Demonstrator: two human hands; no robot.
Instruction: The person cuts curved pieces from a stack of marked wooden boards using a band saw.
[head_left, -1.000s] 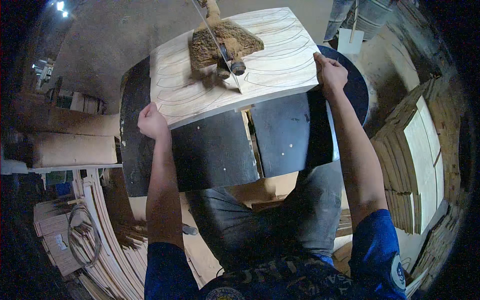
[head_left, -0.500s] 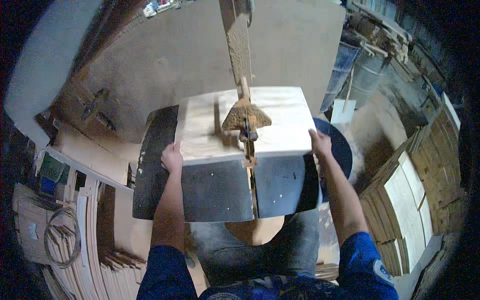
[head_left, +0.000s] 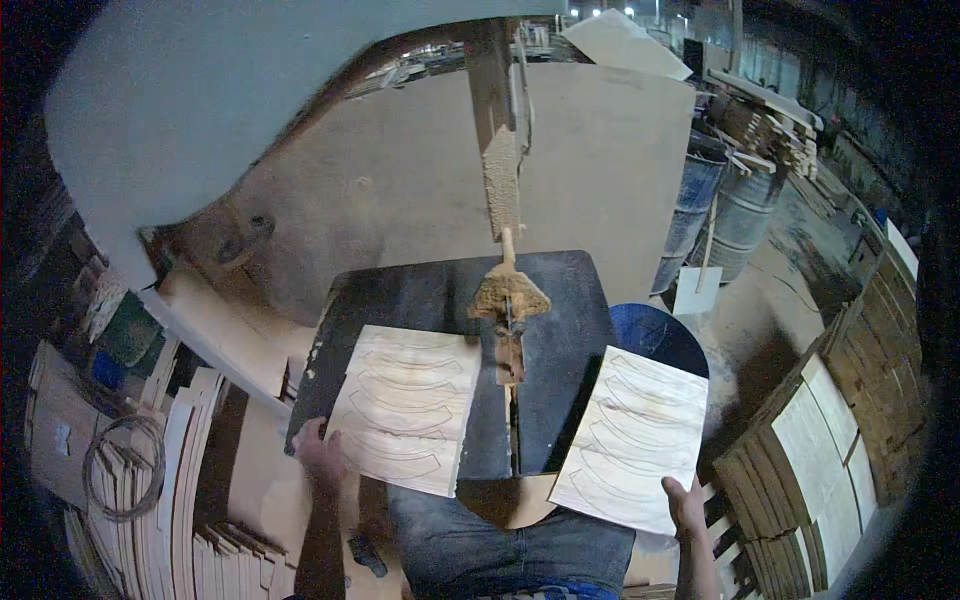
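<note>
Two pale wooden boards with rows of curved pencil outlines are apart on either side of the band saw's blade guide (head_left: 510, 300). The left board (head_left: 405, 410) lies on the black saw table (head_left: 400, 290), its near edge overhanging slightly. Beside its lower left corner is my left hand (head_left: 322, 455), fingers spread at the table's edge, thumb close to the board. My right hand (head_left: 685, 508) grips the lower right edge of the right board (head_left: 635, 440), thumb on top and fingers hidden beneath. That board is tilted and extends past the table's right side.
A blue round drum (head_left: 660, 335) stands under the table's right side. Stacked boards (head_left: 815, 430) are at the right, and upright wood pieces (head_left: 180, 450) at the left. Metal barrels (head_left: 745, 215) stand far right. The saw's large pale frame (head_left: 200, 110) arches overhead at left.
The pale wood under the blade guide, which looked like one panel, is now two separate boards nearer me. Both hands have come back toward my body. My view has tilted upward.
</note>
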